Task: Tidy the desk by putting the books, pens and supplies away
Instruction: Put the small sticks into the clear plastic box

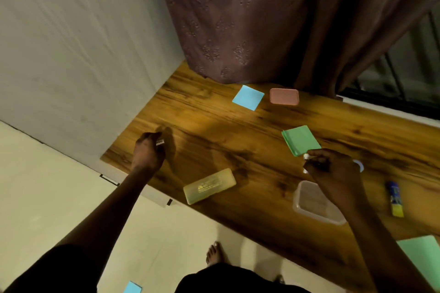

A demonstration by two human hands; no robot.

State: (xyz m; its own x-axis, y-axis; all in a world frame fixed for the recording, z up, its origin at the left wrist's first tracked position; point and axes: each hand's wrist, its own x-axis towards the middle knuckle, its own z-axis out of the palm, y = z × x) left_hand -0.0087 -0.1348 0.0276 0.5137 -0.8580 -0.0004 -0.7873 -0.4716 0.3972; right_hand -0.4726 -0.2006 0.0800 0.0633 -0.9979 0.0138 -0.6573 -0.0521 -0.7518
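Observation:
My left hand (148,151) hovers over the left end of the wooden desk (214,140), fingers curled round a small white item (160,143) with print on it. My right hand (333,169) holds small white objects (306,156) above a clear plastic container (314,204); what they are is too small to tell. A yellow translucent pencil case (209,185) lies closed near the front edge. A glue stick (395,198) lies at the right. A blue sticky pad (248,97), a pink lid (284,96) and a green lid (301,140) lie further back.
A mauve curtain (250,19) hangs over the desk's back edge, a white wall (71,54) bounds its left end. A green sheet (421,254) pokes in at the right front. A blue paper (132,288) lies on the tiled floor beside my bare foot (214,253).

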